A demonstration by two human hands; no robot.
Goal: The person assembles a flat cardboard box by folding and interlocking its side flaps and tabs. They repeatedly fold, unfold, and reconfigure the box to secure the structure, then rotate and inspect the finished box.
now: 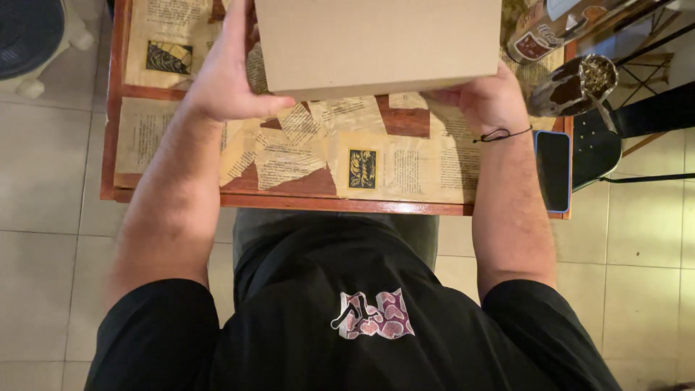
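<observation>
Holding a plain cardboard box (376, 43) from both sides, over the far half of the bench (405, 123). Left hand (228, 76) flat on the box's left side, thumb hooked under the near bottom edge, fingers pressed together running up the side. Right hand (485, 98) grips the near right corner, fingers curled under it, tips hidden. Bench top is papered with old printed scraps. Right edge: dark phone (554, 170) lying flat, just beyond it a gourd cup (575, 87) with a metal straw.
</observation>
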